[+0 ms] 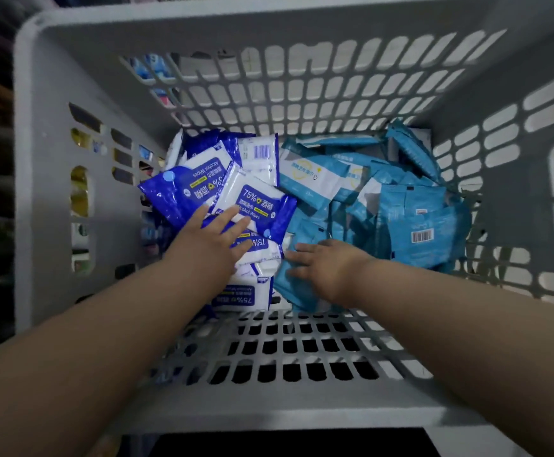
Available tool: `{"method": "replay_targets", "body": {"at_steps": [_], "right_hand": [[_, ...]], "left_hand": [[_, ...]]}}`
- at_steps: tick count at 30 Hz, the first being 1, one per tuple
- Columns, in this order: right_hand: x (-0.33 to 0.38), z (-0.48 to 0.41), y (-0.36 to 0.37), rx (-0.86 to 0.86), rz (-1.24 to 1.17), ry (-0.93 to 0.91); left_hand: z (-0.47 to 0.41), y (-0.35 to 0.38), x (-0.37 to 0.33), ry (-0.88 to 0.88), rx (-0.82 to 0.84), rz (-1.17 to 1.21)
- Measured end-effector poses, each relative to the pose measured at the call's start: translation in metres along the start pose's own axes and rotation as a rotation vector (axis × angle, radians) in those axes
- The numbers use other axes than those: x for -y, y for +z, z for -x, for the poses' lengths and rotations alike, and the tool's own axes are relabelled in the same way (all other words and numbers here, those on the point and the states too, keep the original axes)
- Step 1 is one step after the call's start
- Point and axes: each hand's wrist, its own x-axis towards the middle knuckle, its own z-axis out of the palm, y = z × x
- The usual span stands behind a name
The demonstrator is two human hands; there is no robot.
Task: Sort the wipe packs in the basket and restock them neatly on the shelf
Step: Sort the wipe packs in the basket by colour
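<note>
Left hand [213, 240] rests on dark-blue packs [183, 189], right hand [321, 265] on teal packs [411, 209].

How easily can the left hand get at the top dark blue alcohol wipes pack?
Probably yes: the left hand is open, its fingers at the top pack's near edge; nothing lies over it.

The basket [302, 51] was matt grey plastic, slotted. The dark blue packs [256, 202] at centre left were glossy film; the light blue packs [411, 212] at right looked duller.
</note>
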Motion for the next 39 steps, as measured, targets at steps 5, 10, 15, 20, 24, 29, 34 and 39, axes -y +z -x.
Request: {"method": "replay_targets", "body": {"at_steps": [5,10,15,20,24,29,34,39], "right_hand": [[-0.012,0.024,-0.007,0.06,0.191,0.097],[-0.029,0.045,-0.001,0.05,0.241,0.127],[-0.041,0.069,-0.017,-0.196,0.224,0.178],[-0.077,0.105,-0.026,-0.29,0.172,0.417],[-0.092,0.116,-0.032,-0.365,0.117,0.585],[-0.095,0.115,-0.03,-0.352,0.013,0.641],[-0.091,0.108,-0.02,-0.365,-0.067,0.565],[-0.088,0.103,-0.015,-0.389,-0.088,0.517]], "left_hand": [[0.011,-0.021,-0.005,-0.11,0.176,-0.149],[0.023,-0.033,-0.001,-0.204,0.301,-0.23],[0.002,-0.044,-0.03,-0.174,-0.006,0.159],[-0.026,-0.075,-0.086,0.093,-0.027,0.488],[-0.064,-0.089,-0.122,0.198,0.087,0.853],[-0.089,-0.099,-0.151,0.217,0.216,0.911],[-0.09,-0.094,-0.169,0.26,0.165,0.571],[-0.085,-0.09,-0.191,0.058,0.141,0.965]]}}
